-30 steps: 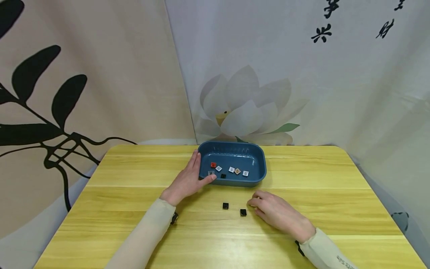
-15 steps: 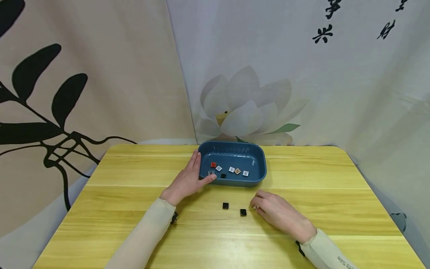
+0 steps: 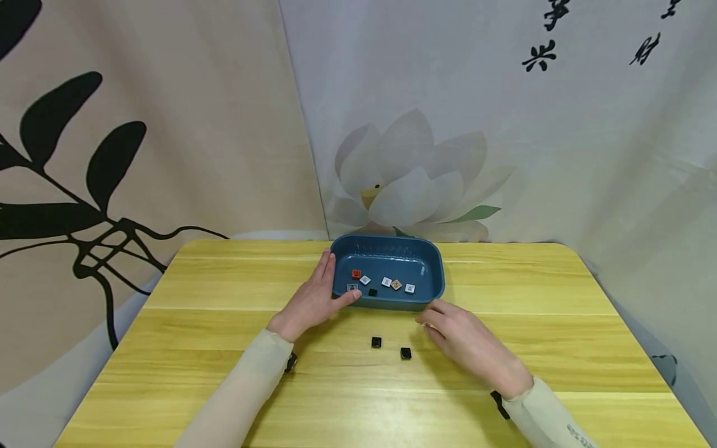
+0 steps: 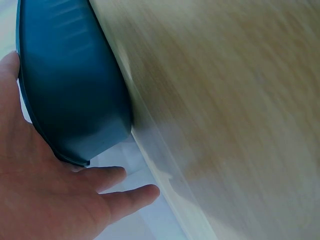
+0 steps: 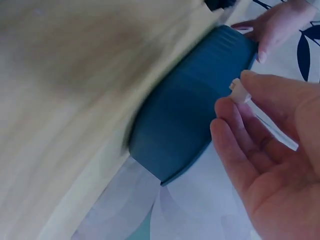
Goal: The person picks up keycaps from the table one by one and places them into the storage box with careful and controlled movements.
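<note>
In the head view, my left hand rests against the left end of the blue tray, fingers straight along its side and thumb at the front rim. My right hand is just off the tray's front right corner. Between thumb and fingertips it pinches a small white block, seen best in the right wrist view. Two small black blocks, a left one and a right one, lie on the wooden table in front of the tray.
Inside the tray are a red block, a tan block, a black block, a clear block and several white blocks, one toward the right. A printed curtain hangs behind the table's back edge.
My right hand has closed its fingertips on the small white block and moved it up and forward from the table toward the tray. The left hand and the tray have stayed put.
</note>
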Tool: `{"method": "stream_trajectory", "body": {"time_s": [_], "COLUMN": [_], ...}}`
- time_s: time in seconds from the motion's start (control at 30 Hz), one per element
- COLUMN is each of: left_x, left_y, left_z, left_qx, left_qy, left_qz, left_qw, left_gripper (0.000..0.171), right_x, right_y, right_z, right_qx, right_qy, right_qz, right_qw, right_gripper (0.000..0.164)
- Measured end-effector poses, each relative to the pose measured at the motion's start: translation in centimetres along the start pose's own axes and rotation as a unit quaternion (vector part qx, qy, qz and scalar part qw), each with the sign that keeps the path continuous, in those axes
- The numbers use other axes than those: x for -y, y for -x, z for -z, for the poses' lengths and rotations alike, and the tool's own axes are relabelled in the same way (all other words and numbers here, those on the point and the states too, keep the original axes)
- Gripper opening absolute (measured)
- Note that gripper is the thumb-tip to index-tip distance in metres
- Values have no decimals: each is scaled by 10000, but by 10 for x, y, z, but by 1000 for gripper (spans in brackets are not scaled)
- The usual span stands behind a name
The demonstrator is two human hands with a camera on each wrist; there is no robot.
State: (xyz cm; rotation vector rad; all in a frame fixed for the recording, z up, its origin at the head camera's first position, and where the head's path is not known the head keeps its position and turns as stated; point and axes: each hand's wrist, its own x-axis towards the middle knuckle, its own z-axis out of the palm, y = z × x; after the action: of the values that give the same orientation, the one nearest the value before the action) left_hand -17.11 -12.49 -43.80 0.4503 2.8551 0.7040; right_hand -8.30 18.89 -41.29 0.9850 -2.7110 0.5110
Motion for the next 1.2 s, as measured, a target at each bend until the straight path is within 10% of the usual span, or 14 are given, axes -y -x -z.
{"method": "stream_trajectory", "body": {"time_s": [1.2], "left_x": [-1], "left_y": [1], "left_z": [1], "left_qx": [-129], "left_qy": [10], "left_qz": [-106], "left_qw": [9999], "left_gripper": [114], "right_x": [-8], "right_y": [-46], "right_z": [5], "right_qx": [-926], "right_qy": [-353], "right_qz": [-300], "right_qw": [9946], "right_gripper": [19]}}
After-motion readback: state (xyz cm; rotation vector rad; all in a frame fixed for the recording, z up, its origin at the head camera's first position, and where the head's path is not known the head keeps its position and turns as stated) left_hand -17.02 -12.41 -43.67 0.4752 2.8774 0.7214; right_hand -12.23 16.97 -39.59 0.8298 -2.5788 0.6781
